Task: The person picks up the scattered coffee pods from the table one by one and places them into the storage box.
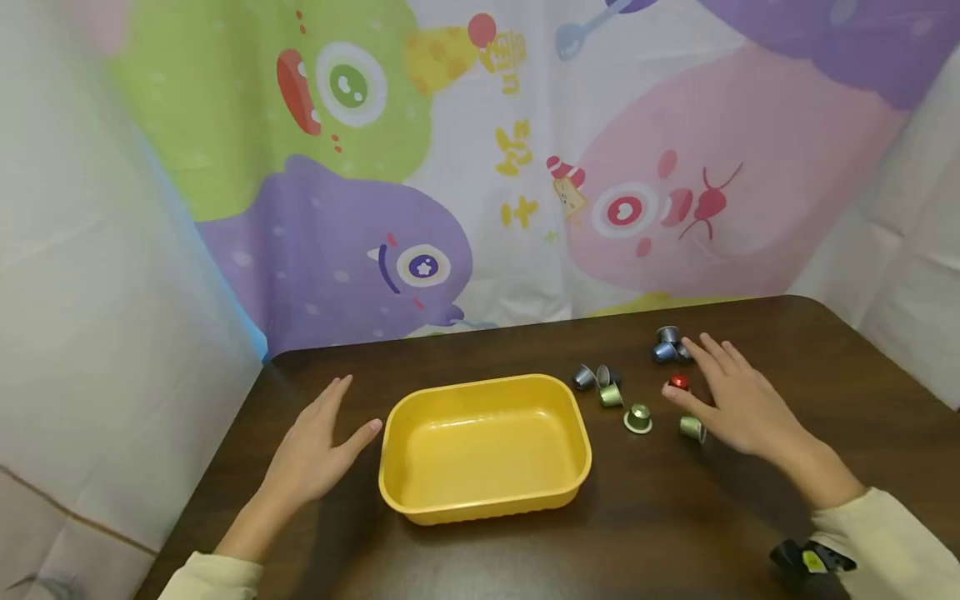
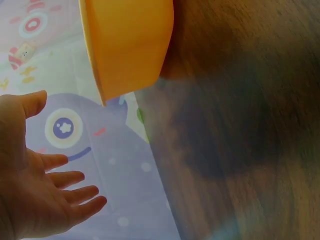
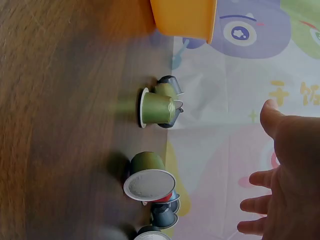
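A yellow plastic basin stands on the dark wooden table, with only its bare inside showing. Left of it, my left hand hovers with fingers spread and thumb toward the rim, touching nothing. My right hand is held over the coffee capsules on the right, fingers extended and nothing in its grasp. Below its thumb are a red capsule and a green capsule on its side. Another green capsule stands on its rim. Blue capsules lie by the fingertips; a grey capsule sits near the basin.
The brown table ends at the back against a curtain printed with cartoon monsters. White sheets hang on both sides. A small black object with a yellow-green patch is by the right sleeve.
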The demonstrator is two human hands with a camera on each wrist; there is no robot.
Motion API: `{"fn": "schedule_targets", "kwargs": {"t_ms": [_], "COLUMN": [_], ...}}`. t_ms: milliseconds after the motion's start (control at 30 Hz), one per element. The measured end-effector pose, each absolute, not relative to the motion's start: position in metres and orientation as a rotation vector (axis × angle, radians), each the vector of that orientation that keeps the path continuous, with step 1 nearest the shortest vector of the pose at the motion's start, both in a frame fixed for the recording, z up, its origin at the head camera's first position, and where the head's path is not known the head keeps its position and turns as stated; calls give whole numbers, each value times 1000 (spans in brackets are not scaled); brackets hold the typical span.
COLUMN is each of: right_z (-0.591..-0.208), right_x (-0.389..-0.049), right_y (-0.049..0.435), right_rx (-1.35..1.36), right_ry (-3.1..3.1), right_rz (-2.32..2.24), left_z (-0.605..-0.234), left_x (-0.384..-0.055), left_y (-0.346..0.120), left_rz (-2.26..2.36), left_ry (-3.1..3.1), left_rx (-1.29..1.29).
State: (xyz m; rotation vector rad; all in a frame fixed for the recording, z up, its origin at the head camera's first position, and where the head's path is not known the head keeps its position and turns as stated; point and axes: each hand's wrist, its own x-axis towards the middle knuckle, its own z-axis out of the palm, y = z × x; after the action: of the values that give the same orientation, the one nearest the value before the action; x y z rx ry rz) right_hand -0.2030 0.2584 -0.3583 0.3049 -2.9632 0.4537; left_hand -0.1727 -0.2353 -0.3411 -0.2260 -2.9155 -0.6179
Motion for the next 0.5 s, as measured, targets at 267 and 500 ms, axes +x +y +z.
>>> {"fn": "schedule_targets", "kwargs": {"t_ms": [267, 500], "right_z": [-350, -358], "right_x": [-203, -201], "right_y": [264, 267], "right_rx": [317, 295], "right_ry": [-2953, -2967], "right_rz": [483, 480], "left_z": [-337, -344], "left_x": [-175, -175], "left_y": [-235, -234], "left_rz": [-716, -789], "left_ry": [-2932, -2974], "left_rx": [-194, -163]}}
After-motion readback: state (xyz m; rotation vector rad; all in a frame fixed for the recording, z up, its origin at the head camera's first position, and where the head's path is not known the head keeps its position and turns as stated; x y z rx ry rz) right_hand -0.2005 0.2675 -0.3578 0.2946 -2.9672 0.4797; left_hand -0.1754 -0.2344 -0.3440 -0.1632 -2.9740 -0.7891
